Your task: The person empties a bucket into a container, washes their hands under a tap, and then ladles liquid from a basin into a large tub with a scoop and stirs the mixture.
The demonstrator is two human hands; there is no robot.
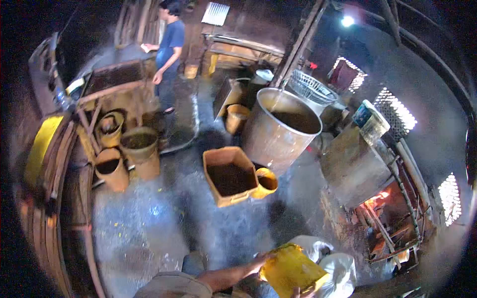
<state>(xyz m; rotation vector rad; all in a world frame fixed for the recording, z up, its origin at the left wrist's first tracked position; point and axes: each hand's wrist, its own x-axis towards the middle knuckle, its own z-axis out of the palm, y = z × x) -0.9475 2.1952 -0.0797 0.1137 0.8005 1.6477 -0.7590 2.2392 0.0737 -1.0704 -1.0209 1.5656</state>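
Observation:
A yellow, box-shaped plastic container (293,268) with stained sides is held low in front of me, near the bottom of the head view. My left arm reaches across from the lower left, and my left hand (262,264) is closed on the container's left edge. At the bottom frame edge, part of my right hand (302,293) shows with its fingers against the container's near lower edge. White sacks (339,274) are right beside and behind the container. What is inside the container is hidden from this angle.
On the wet floor stand a rectangular tub (233,199) of dark contents, a small yellow bucket (266,183) and a large metal drum (280,134). Several buckets (112,174) are at left. A fire (377,199) burns at right. Another person (170,54) stands by a trough (114,92).

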